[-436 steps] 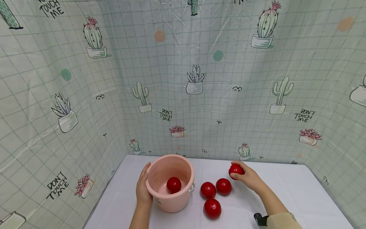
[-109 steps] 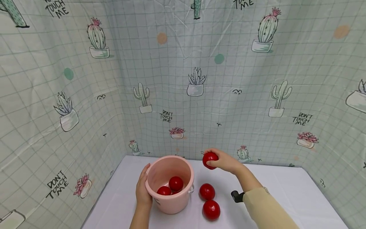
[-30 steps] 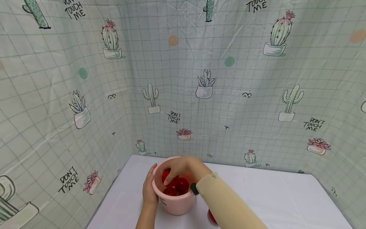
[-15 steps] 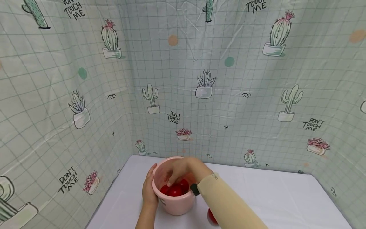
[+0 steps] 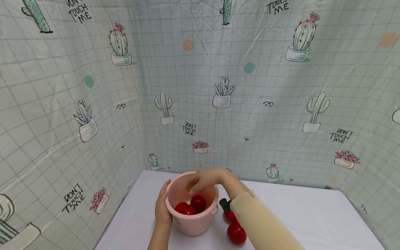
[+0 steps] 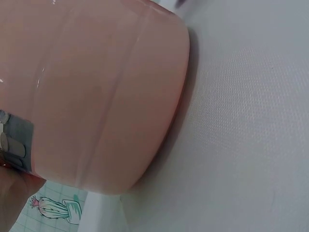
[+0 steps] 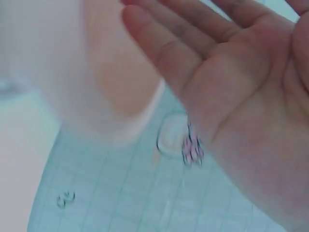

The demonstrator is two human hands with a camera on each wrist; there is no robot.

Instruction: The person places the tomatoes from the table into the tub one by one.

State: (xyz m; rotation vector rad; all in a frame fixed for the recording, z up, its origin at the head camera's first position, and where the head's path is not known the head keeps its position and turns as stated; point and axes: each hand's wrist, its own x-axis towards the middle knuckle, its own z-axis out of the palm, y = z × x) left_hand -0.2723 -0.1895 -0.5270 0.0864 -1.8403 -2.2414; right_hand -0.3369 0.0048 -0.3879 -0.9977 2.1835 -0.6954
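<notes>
The left hand (image 5: 163, 210) holds a pink bucket (image 5: 195, 226) with three red balls (image 5: 198, 203) inside, the right hand (image 5: 206, 180), loosely stretched and holding nothing, is over its top, and two more balls (image 5: 236, 233) sit beside it.

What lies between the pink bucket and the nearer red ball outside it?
Only bare white tabletop lies between the pink bucket and that red ball, as the head view shows.

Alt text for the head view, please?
A person's left hand rests against a round pink plastic bucket, three glossy red spheres visible inside, empty right hand over its opening; two more spheres sit alongside on a white tabletop.
</notes>
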